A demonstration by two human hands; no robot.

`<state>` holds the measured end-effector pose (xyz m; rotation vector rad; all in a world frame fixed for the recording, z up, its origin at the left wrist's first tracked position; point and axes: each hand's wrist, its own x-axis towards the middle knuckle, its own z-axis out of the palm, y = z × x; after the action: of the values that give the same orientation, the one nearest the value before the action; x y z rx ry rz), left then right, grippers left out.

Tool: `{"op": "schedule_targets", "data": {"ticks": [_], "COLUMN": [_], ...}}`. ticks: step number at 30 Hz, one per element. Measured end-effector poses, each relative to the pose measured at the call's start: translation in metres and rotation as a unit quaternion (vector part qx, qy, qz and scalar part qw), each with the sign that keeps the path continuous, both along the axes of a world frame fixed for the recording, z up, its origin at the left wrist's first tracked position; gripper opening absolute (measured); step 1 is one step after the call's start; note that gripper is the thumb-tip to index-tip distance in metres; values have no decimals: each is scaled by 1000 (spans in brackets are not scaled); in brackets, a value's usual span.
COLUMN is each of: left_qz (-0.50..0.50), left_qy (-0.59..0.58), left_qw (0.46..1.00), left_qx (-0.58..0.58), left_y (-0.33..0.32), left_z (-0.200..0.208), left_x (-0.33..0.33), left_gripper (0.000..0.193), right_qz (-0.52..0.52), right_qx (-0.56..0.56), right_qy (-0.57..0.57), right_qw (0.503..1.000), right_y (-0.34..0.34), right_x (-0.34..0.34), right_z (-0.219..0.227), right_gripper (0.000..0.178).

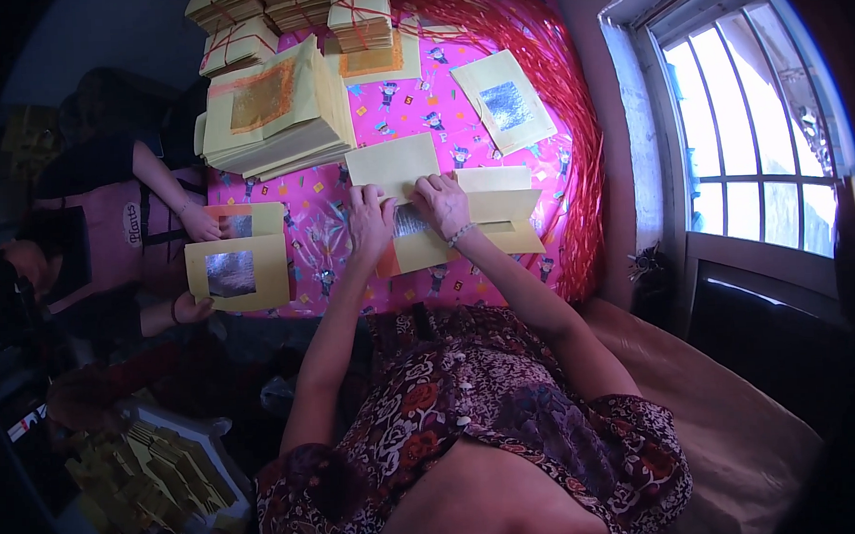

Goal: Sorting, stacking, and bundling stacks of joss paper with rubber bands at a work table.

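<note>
Cream paper (pixel 395 160); left hand (pixel 373 217), right hand (pixel 441 208) curled on it.

My fingers (pixel 433 185) on matt paper sheet (pixel 393 161), atop glossy plastic-looking tablecloth (pixel 326 261). Tablecloth's far left: matt paper stack (pixel 334 120); far right: shiny, crinkled foil-like patch (pixel 507 106); right edge: glossy red strands (pixel 576 168).

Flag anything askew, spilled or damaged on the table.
A silver-patched cream envelope lies askew beyond the right hand, apart from the envelope stack. Loose red strands sprawl over the right edge of the pink tablecloth, looking untidy. No spill or clear damage visible.
</note>
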<state>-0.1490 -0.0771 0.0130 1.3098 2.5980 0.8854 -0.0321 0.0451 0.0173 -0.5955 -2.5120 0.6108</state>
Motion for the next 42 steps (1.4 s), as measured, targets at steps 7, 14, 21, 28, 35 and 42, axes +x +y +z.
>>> {"op": "schedule_targets", "data": {"ticks": [7, 14, 21, 28, 35, 42], "left_qz": [21, 20, 48, 172, 178, 30], "left_qy": [-64, -91, -316, 14, -383, -426], "left_qw": [993, 982, 926, 984, 878, 844], "left_qx": [99, 163, 202, 40, 227, 324], "left_y": [-7, -10, -9, -6, 18, 56], "left_z": [-8, -8, -7, 8, 26, 75], "left_x": [-4, -6, -19, -31, -22, 46], "left_gripper": [32, 32, 18, 29, 51, 47], "right_qz": [7, 20, 113, 240, 120, -58], "right_qx": [-50, -20, 17, 242, 120, -615], "right_qy": [12, 30, -91, -100, 16, 152], "right_qw": [999, 999, 989, 935, 985, 772], "right_y": [3, 7, 21, 42, 41, 88], "right_x": [2, 1, 2, -6, 6, 60], "right_z": [0, -1, 15, 15, 41, 31], "right_gripper": [17, 18, 28, 12, 37, 51]}}
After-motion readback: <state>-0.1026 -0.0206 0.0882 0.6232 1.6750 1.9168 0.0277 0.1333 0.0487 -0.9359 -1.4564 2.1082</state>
